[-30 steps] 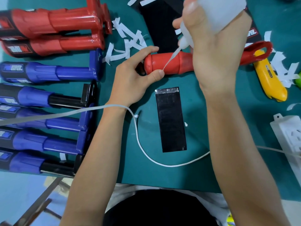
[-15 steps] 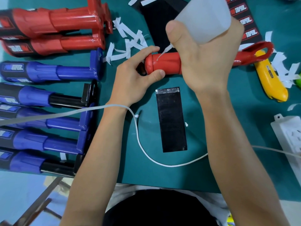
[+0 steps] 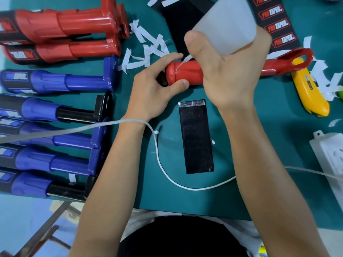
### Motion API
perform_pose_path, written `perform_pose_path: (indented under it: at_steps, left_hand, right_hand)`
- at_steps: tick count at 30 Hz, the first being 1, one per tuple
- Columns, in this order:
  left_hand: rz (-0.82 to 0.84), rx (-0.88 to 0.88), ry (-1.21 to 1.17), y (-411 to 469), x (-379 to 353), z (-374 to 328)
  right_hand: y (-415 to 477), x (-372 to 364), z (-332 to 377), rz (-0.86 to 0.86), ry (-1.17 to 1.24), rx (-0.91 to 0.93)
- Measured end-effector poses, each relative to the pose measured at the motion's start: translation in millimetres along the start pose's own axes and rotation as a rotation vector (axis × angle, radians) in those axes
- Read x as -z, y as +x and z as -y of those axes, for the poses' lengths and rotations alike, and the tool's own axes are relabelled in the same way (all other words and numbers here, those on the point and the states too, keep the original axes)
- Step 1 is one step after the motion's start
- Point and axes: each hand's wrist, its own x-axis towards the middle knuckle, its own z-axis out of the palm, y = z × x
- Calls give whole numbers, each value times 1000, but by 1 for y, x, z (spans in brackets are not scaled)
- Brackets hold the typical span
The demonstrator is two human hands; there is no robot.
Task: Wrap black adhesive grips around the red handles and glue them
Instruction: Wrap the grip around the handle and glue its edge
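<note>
- Pinching with the left hand [image 3: 148, 93]: thumb below and forefinger above the rounded butt of the red handle [image 3: 187, 75], remaining fingers curled behind that end.
- Gripping with the right hand [image 3: 228, 71] a translucent white glue bottle [image 3: 222, 25], tipped nozzle-down, thumb laid along its side.
- Touching the thin white nozzle [image 3: 182, 61] to the top of the handle's butt, just beside the left forefinger.
- Lying crosswise on the green mat [image 3: 287, 136], that handle: bare red where visible, ring end out to the right, just beside the yellow utility knife [image 3: 308, 91]; touching it or not, cannot tell.
- Flat on the mat nearer the body, apart from the handle: black adhesive grip [image 3: 195, 138], a long rectangle with a shiny band across its far end.
- Looping under both forearms: white cable [image 3: 167, 173], with a white power strip [image 3: 330, 154] at the right edge.
- Rowed at left, side by side: finished red handles [image 3: 65, 25] farthest, blue handles [image 3: 55, 82] nearer.
- Scattered between those and the bottle: white paper strips [image 3: 146, 51].
- Behind the bottle: black label sheet [image 3: 276, 25], printed red and white.
</note>
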Motion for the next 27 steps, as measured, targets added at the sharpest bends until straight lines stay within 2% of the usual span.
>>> perform_pose_path:
  at_steps: [2, 4, 10, 27]
  left_hand:
    - [-5, -3, 4, 0, 0, 1]
    - [-13, -3, 5, 0, 0, 0]
    - [-17, -10, 2, 0, -1, 0]
    - [-7, 4, 3, 0, 0, -1]
  right_hand:
    - [19, -22, 8, -60, 44, -37]
    - [28, -31, 2, -50, -24, -41]
    - [25, -28, -5, -67, -42, -94]
    - [24, -26, -1, -39, -108, -29]
